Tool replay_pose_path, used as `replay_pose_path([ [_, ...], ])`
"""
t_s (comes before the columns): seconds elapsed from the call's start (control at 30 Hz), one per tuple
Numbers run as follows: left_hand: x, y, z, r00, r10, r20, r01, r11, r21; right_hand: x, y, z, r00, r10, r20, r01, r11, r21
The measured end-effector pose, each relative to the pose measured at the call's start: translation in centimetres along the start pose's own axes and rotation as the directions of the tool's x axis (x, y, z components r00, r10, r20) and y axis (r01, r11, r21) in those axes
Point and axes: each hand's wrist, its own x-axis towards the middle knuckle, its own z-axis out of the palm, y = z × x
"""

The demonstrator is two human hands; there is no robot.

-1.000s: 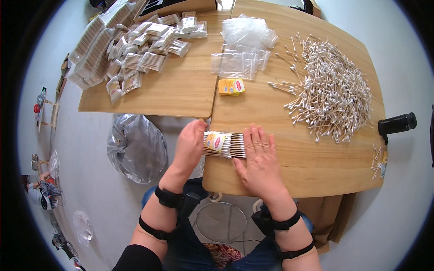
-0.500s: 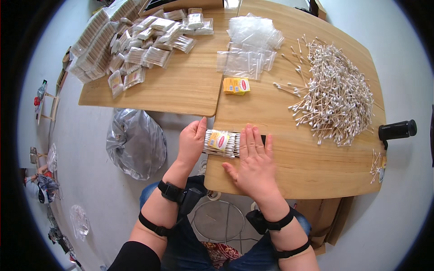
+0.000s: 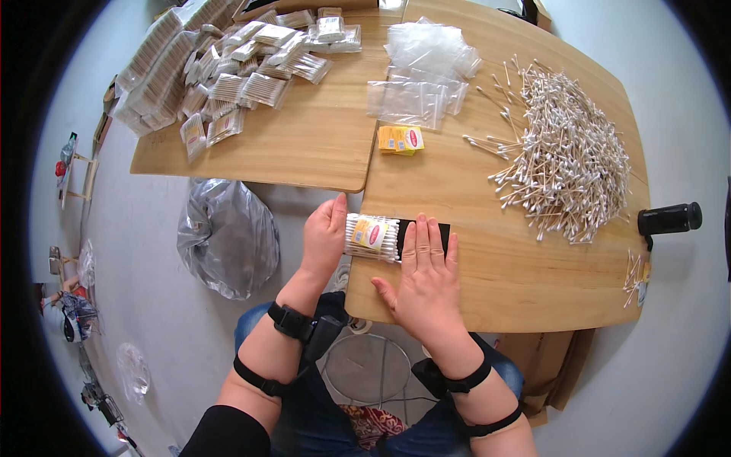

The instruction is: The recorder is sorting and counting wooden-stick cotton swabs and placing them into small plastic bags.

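Observation:
A flat layer of cotton swabs (image 3: pixel 386 245) lies at the table's left front edge, with a small yellow-and-white card (image 3: pixel 370 233) on top. My left hand (image 3: pixel 324 238) is closed around the left end of this pack, thumb uppermost; its fingers are mostly hidden. Whether a clear bag encloses the swabs, I cannot tell. Just right of them my right hand (image 3: pixel 428 282) rests palm down, fingers stretched out and thumb apart. Its fingertips press on a flat black piece (image 3: pixel 445 230), which shows on both sides of the fingers.
A large heap of loose cotton swabs (image 3: pixel 567 156) covers the right side. Clear zip bags (image 3: pixel 415 99) and a stack of yellow cards (image 3: pixel 400 139) lie beyond my hands. Filled swab packs (image 3: pixel 263 90) pile up far left. A black cylinder (image 3: pixel 668 219) is at the right edge.
The swabs and card have shifted slightly left, away from my right fingers. More of the black piece shows between them. My right hand stays flat.

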Motion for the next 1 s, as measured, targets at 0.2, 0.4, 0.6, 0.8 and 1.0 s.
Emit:
replay_pose_path([
  [0.2, 0.4, -0.8, 0.6, 0.999, 0.018, -0.026, -0.017, 0.999, 0.036, 0.7, -0.9, 0.3, 1.0, 0.008, 0.012, -0.007, 1.0, -0.021],
  [0.4, 0.9, -1.6, 0.0, 0.994, 0.105, -0.024, -0.103, 0.99, 0.093, 0.6, -0.8, 0.6, 1.0, -0.014, 0.0, 0.014, 1.0, -0.007],
  [0.6, 0.8, 0.9, -1.3, 0.968, 0.251, 0.006, -0.241, 0.921, 0.306, 0.8, 2.8, -0.7, 0.987, -0.013, -0.163, 0.039, 0.987, 0.155],
  [0.8, 1.2, 3.6, -1.9, 0.92, 0.389, -0.052, -0.326, 0.831, 0.45, 0.9, 9.5, -4.0, 0.938, 0.153, -0.312, -0.186, 0.979, -0.08],
  [1.0, -0.7, 6.3, 2.5, 0.752, 0.655, 0.072, -0.614, 0.656, 0.439, 1.4, 11.6, -3.9, 0.934, 0.155, -0.321, -0.174, 0.984, -0.03],
])
